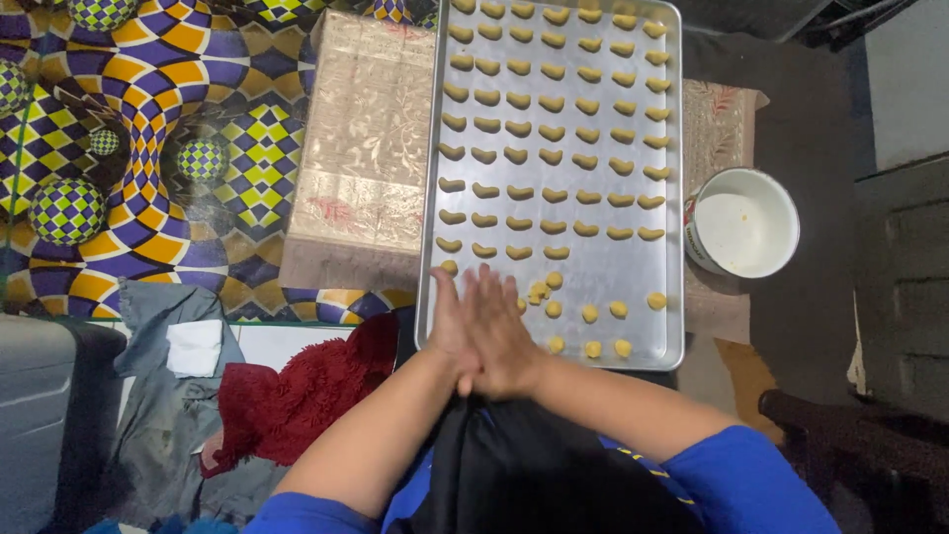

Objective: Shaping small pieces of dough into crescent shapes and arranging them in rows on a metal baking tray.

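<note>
A long metal baking tray (633, 265) lies in front of me, holding several rows of small yellow crescent-shaped dough pieces (554, 129). Near its front edge sit several small round dough balls (591, 313). My left hand (450, 326) and my right hand (504, 331) are pressed flat, palm against palm, over the tray's near left corner. Whatever lies between the palms is hidden. Both forearms come up from blue sleeves.
A white bowl (743, 233) stands to the right of the tray. A beige patterned cloth (361, 148) lies under the tray on a colourful chequered mat (148, 119). A dark red towel (297, 396) and grey cloth (163, 415) are at my left.
</note>
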